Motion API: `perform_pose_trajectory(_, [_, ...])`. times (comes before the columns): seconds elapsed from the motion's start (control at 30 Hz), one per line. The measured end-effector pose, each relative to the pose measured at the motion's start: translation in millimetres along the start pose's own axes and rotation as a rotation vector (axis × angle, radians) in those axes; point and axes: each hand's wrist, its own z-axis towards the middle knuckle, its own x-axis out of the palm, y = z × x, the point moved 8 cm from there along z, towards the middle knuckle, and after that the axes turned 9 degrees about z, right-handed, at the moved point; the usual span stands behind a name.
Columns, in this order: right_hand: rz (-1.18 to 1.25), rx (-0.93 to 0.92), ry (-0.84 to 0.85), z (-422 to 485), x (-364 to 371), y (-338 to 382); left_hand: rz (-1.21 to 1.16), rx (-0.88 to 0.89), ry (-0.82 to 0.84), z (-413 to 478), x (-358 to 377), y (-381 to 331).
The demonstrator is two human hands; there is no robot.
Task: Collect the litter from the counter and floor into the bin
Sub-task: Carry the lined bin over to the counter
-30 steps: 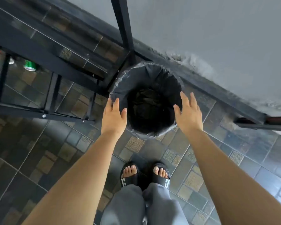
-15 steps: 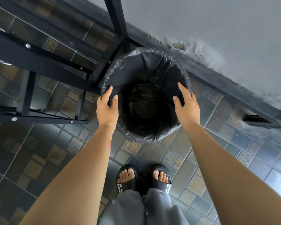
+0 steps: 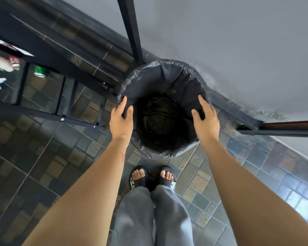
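Note:
A round bin lined with a black plastic bag stands on the tiled floor against the grey wall, right in front of my feet. My left hand grips the bin's left rim, thumb inside and fingers outside. My right hand grips the right rim the same way. Inside the bin only dark crumpled bag shows. A green can lies at the far left beyond the black frame. White and red litter lies at the left edge, blurred.
A black metal frame with crossbars stands left of the bin, and one upright post rises just behind it. A dark rail juts out at the right along the wall. My sandalled feet stand close to the bin.
My hands went from hovering open at the bin's sides to closing on its rim. The view shifted, bringing the green can and litter back into sight at the left.

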Motion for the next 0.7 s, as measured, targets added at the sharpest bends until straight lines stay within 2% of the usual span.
perform_pose_trajectory(0.4, [0.037,-0.097,-0.005,-146,-122,157,-0.035,0.065,-0.035,-139,-168,-122])
perform_pose_trajectory(0.7, [0.088,-0.266,0.031,-214,-155,237,-0.058,0.093,-0.099,-207,-250,-137])
